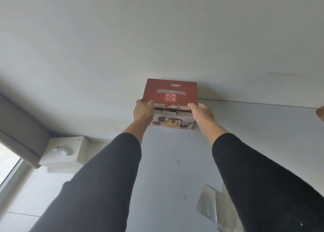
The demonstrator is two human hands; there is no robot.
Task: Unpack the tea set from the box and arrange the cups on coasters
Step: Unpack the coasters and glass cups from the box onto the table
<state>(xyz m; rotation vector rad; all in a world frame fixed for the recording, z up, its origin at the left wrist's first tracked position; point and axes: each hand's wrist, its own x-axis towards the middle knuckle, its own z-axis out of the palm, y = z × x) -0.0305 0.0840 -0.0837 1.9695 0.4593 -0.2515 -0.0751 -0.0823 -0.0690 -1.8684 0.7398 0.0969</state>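
Red cardboard box (171,102), rectangular and printed with white Chinese characters on its red face and a photograph of a glass teapot and dark cups on its pale lower side, is seen from below, set high on the white top of a tall cabinet (254,119), at that top's left front corner and close under the matt white ceiling (157,30). One box is counted; a torn, ragged seam runs along its near edge. The left hand (142,111) is curled over the box's left near corner, its fingers (150,103) gripping the cardboard. The right hand (201,115) is held against the right near corner, thumb on the edge; whether the rest of its fingers grip cannot be told. Two black, smooth sleeves (108,179) are raised towards it. Open cabinet top is seen to the box's right. One white square box (64,151) is mounted lower left, beside a grey curtain (19,128).
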